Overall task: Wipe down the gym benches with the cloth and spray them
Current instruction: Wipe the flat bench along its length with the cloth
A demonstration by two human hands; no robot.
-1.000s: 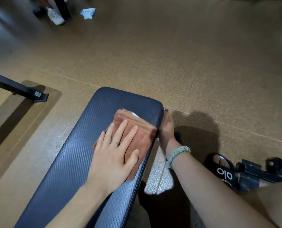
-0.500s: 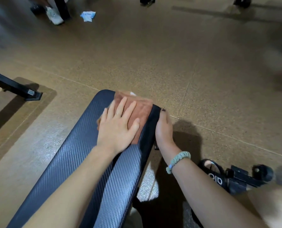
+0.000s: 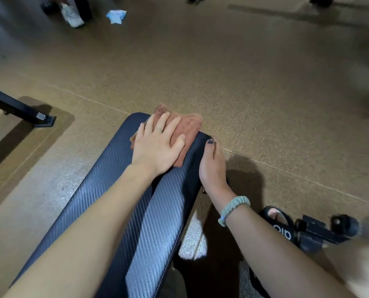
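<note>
Black steel runs in from the left edge of the frame, a frame foot [image 3: 28, 111] of some gym equipment flat on the speckled brown floor [image 3: 265, 87]. Up in the upper left, a crumpled blue-white wipe [image 3: 116, 16] lies on that floor beside a white shoe [image 3: 73, 16]. Moving toward centre, the dark carbon-weave gym bench pad [image 3: 153, 222] slants from the lower left up to mid-frame. At its far end, the left hand [image 3: 157, 147] lies flat with fingers straight and slightly spread, a ring on one finger, pressing the rust-brown cloth [image 3: 189, 130] onto the pad; the cloth's far edge overhangs the end of the bench. Just to the right, the right hand [image 3: 212, 166] grips the bench's right edge, thumb with dark nail polish on top, the other fingers hidden under the rim. A pale green scrunchie [image 3: 233, 208] circles that wrist. Lower right, a black sandal [image 3: 282, 226] with white lettering sits next to a black bench wheel [image 3: 343, 225].
</note>
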